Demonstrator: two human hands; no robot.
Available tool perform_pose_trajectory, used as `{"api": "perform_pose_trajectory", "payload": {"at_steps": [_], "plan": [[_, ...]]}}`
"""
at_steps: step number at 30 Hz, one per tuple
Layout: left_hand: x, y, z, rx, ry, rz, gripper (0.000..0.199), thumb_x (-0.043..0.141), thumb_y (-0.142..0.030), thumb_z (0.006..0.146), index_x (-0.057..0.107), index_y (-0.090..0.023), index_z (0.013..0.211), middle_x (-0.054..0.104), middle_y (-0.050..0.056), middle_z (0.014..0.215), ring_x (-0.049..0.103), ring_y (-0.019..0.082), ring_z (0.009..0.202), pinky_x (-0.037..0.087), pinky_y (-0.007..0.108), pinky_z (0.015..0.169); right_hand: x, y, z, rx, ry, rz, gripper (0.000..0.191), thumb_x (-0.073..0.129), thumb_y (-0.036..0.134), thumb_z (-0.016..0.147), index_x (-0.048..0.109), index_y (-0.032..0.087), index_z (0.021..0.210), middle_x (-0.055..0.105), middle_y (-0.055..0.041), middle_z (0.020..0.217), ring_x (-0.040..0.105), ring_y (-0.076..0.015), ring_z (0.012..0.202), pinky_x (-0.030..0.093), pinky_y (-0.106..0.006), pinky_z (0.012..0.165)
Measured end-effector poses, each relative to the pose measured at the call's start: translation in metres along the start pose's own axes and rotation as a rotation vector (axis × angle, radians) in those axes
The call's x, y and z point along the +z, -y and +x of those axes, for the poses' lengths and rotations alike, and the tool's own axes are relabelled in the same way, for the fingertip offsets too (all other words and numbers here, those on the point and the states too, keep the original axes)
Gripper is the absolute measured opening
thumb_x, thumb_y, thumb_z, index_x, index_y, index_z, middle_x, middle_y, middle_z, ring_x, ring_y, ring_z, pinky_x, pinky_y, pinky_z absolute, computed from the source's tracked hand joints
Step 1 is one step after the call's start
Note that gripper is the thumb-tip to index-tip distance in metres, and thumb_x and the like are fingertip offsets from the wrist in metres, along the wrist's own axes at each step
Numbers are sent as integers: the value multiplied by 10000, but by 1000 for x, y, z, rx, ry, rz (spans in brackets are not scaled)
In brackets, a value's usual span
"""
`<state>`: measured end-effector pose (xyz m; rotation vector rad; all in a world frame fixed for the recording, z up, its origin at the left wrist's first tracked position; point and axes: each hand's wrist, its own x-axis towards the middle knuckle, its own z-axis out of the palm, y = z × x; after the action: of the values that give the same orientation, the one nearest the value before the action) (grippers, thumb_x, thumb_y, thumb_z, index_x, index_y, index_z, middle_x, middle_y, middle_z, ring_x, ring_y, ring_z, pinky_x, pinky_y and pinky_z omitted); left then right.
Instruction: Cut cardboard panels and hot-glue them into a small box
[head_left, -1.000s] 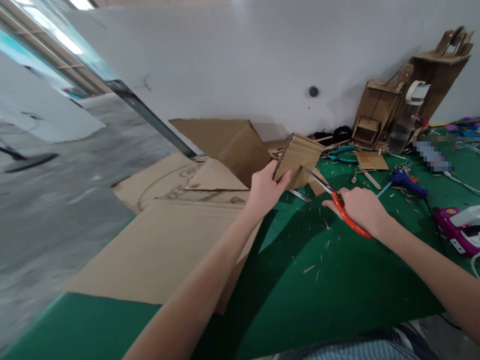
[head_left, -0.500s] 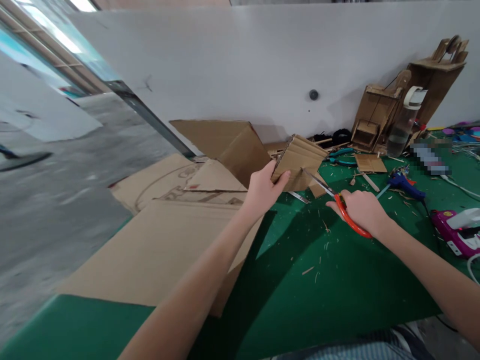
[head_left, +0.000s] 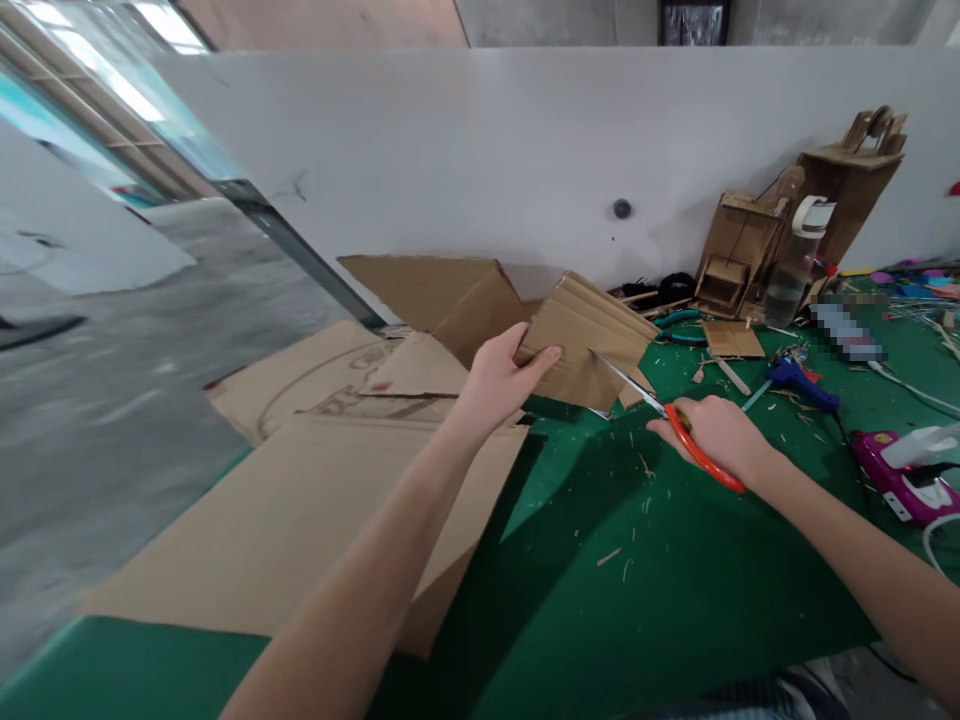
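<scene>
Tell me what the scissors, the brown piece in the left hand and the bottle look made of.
Scissors: silvery, shiny blades, probably metal; glossy red handle, likely plastic.
Brown piece: matte, apparently corrugated cardboard, given its parallel ridges and creases.
Bottle: clear and smooth, plastic or glass; its opaque white lid is probably plastic.
</scene>
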<state>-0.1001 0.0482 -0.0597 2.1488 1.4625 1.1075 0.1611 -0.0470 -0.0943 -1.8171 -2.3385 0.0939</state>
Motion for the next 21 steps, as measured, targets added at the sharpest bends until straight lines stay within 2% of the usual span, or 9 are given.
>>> {"api": "perform_pose_trajectory", "payload": {"at_steps": [2,5,9,13,15,17,19,21], "plan": [[1,-7,-3,8,-5,89,271,565,-453,811,563,-183,832,638,14,732,583,167,667,429,256,592,0,0,0,6,15,31,634,244,689,934,611,180,844,694,-78,684,681,-219,616,348,-261,512],[7,-22,-11,29,-29,274,216,538,-398,842,496,-206,752,509,-35,551,484,136,499,341,250,519,0,2,-1,13,-5,-87,664,217,683,938,612,152,896,674,-86,643,673,-229,584,318,-264,492],[17,-35,-19,74,-84,346,171,495,-327,872,448,-217,750,521,-17,594,502,147,514,324,255,529,-2,3,-3,38,-32,-196,669,212,671,942,603,128,937,646,-89,609,654,-231,550,297,-267,478],[18,-37,-19,13,-104,287,202,512,-338,870,410,-226,737,488,-42,537,495,140,478,333,245,525,-3,5,-3,74,-8,42,605,253,667,940,587,173,839,634,-60,600,607,-192,511,331,-258,477],[17,-36,-18,18,-111,298,213,517,-343,872,399,-229,734,473,-47,516,499,143,475,328,246,525,-5,5,-3,80,42,237,582,259,661,942,563,197,765,629,-38,600,567,-154,480,359,-242,484],[17,-36,-19,41,-130,345,218,513,-339,877,396,-230,729,472,-42,519,512,151,487,316,256,530,-6,6,-3,75,73,337,580,256,659,944,549,206,731,630,-27,608,545,-136,469,371,-233,490],[18,-37,-19,51,-141,390,220,507,-330,884,395,-231,722,466,-37,519,522,161,492,303,266,535,-5,6,-3,78,40,252,587,259,667,939,567,198,768,636,-40,618,565,-153,489,359,-242,487],[20,-38,-20,44,-136,416,213,502,-322,889,402,-231,725,464,-36,515,532,171,495,298,273,541,-4,6,-2,82,-18,56,607,257,669,937,592,170,858,641,-64,623,603,-192,520,338,-258,486]]}}
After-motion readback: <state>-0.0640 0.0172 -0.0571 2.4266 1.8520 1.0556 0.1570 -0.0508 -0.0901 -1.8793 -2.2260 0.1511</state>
